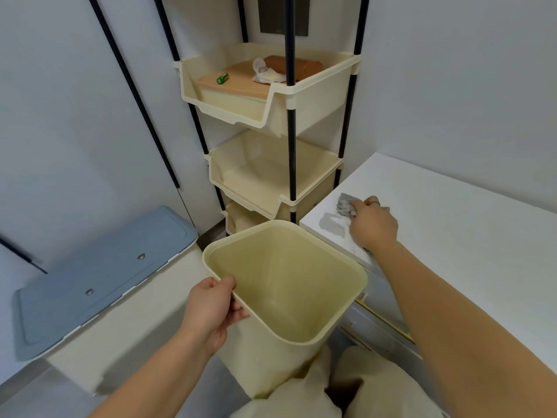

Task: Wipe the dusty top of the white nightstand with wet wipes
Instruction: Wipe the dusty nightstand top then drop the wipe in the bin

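Now mid-wipe: right hand (pixel 373 226) grips grey wet wipe (pixel 345 205) on nightstand top (pixel 437 191), centre right, beside grey smear (pixel 331 223). Left hand (pixel 211 306) grips bin (pixel 286 276), lower centre. Next, probably: clear smear, drop wipe into bin.

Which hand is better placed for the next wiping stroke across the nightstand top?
The right. The right hand grips the grey wipe on the nightstand top, near its corner. The left hand holds the rim of the cream bin beside it, off the surface.
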